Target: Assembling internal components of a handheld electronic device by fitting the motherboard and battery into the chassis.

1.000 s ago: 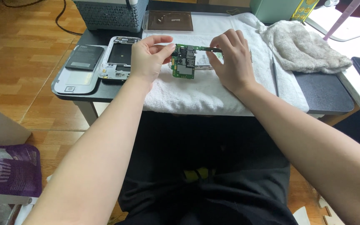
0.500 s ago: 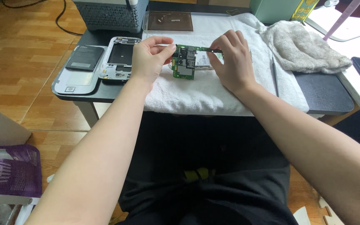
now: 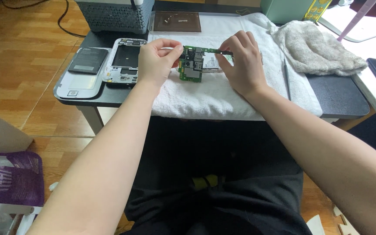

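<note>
1. Head view shows a green circuit board (image 3: 192,65) held up between both hands, just above the white towel (image 3: 223,93) that lies on the black table (image 3: 340,98).
2. Its top strip runs left to right, and a fatter part hangs down at the left end, near the left hand.
3. The left hand (image 3: 156,61) pinches the board's left edge with thumb and fingers closed on it.
4. The right hand (image 3: 240,63) pinches the thin right end of the top strip, fingers closed on it too.
5. Both hands touch the board, one on each end, so neither is far from it.
6. Left of the left hand, by the table's left edge, lies a white phone frame (image 3: 125,61), and beside that a black battery (image 3: 88,61) on a grey phone cover (image 3: 77,85).
7. A thin metal tool (image 3: 287,78) lies on the towel to the right of the right hand.
8. A fluffy grey cloth (image 3: 318,52) sits near the table's far right corner.
9. Nothing lies between the hands and the board.
</note>
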